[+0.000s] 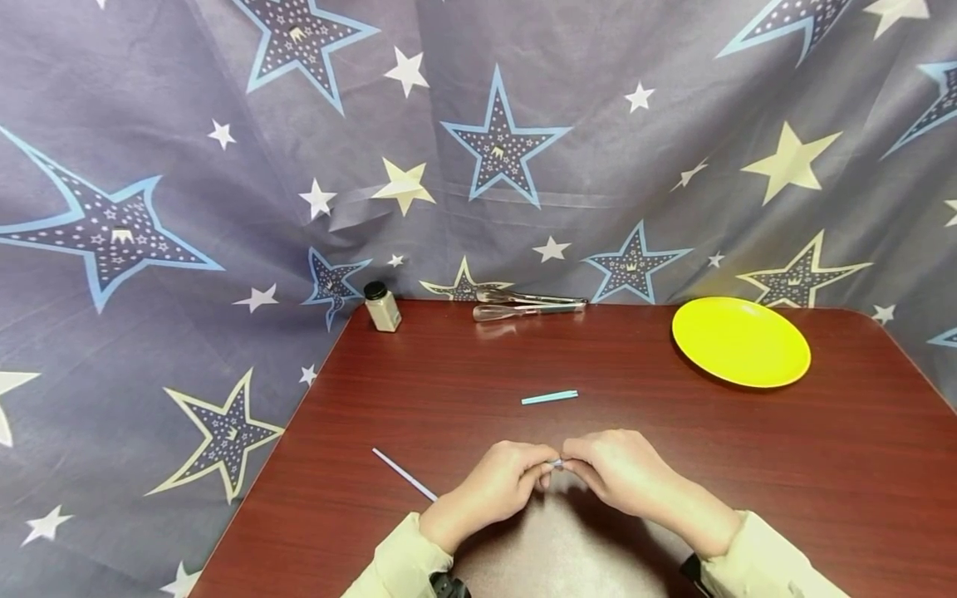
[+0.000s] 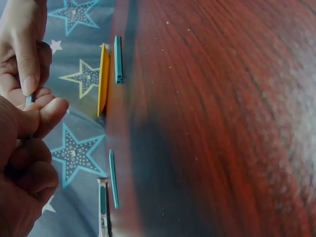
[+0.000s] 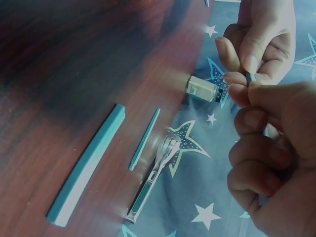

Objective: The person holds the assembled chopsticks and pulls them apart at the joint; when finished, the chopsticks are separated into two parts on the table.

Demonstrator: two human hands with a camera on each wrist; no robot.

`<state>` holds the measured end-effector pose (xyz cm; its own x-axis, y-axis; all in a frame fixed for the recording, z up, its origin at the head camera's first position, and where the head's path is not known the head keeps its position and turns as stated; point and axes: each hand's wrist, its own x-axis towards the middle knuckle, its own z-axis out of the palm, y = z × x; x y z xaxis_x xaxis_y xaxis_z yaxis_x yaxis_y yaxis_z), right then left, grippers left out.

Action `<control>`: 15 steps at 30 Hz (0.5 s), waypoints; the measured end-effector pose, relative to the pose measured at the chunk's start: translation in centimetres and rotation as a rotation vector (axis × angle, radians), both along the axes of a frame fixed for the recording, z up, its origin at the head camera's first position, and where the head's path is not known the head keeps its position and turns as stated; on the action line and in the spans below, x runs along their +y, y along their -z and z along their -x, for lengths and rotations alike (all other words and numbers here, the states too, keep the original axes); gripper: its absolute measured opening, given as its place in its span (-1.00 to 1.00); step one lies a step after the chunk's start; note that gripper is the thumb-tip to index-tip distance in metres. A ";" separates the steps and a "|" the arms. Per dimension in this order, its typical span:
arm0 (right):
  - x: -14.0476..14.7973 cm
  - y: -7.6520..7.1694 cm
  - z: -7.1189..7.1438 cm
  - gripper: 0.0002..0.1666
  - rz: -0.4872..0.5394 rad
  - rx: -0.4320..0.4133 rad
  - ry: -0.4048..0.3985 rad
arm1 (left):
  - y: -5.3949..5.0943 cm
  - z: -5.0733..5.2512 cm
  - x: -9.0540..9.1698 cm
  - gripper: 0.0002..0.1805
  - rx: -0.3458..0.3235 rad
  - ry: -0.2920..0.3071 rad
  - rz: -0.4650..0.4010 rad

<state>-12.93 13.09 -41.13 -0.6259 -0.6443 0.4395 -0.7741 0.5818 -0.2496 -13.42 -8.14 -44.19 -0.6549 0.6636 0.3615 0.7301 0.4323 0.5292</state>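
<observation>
Thumb and fingers of the left hand (image 1: 493,483) pinch one end of a slim greyish piece (image 3: 250,77), and the right hand (image 1: 626,469) pinches the other, fingertips nearly meeting in front of the body! Just beyond lie two teal lengths, a thin strip (image 1: 549,397) and a chunky, flat-sided bar (image 3: 86,168). One pale, straight rod (image 1: 404,474) sits beside the left wrist. Farther out, one pair of shiny tongs (image 1: 549,308), one black-capped jar (image 1: 384,311), pale below the lid, and one smooth yellow plate (image 1: 740,342), all on the reddish wood-grain table (image 1: 860,432).
</observation>
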 end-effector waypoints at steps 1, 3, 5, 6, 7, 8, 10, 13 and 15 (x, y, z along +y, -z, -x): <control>0.0 0.0 0.1 -0.63 0.007 0.004 -0.009 | 0.0 0.0 0.0 -0.88 -0.003 0.005 -0.018; 0.0 -0.1 0.2 -0.63 0.016 0.006 -0.023 | -0.1 0.1 -0.1 -0.86 -0.012 0.012 -0.040; 0.1 -0.2 0.2 -0.62 0.017 0.003 -0.031 | -0.1 0.2 -0.1 -0.84 -0.024 0.018 -0.050; 0.2 -0.2 0.2 -0.62 0.018 0.003 -0.033 | -0.1 0.2 -0.1 -0.84 -0.025 0.021 -0.049; 0.2 -0.2 0.2 -0.62 0.017 0.003 -0.033 | -0.2 0.2 -0.1 -0.83 -0.027 0.024 -0.049; 0.3 -0.3 0.2 -0.62 0.017 0.001 -0.034 | -0.2 0.2 0.0 -0.84 -0.030 0.027 -0.051; 0.4 -0.4 0.2 -0.62 0.018 0.004 -0.036 | -0.2 0.2 0.0 -0.84 -0.031 0.031 -0.053; 0.5 -0.4 0.2 -0.61 0.022 0.012 -0.042 | -0.3 0.3 0.1 -0.84 -0.034 0.043 -0.060; 0.6 -0.4 0.2 -0.60 0.024 0.017 -0.045 | -0.3 0.3 0.1 -0.83 -0.032 0.054 -0.062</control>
<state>-13.12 13.69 -40.68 -0.5886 -0.6608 0.4657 -0.8038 0.5400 -0.2497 -13.76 -8.01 -43.91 -0.6303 0.6755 0.3827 0.7341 0.3582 0.5769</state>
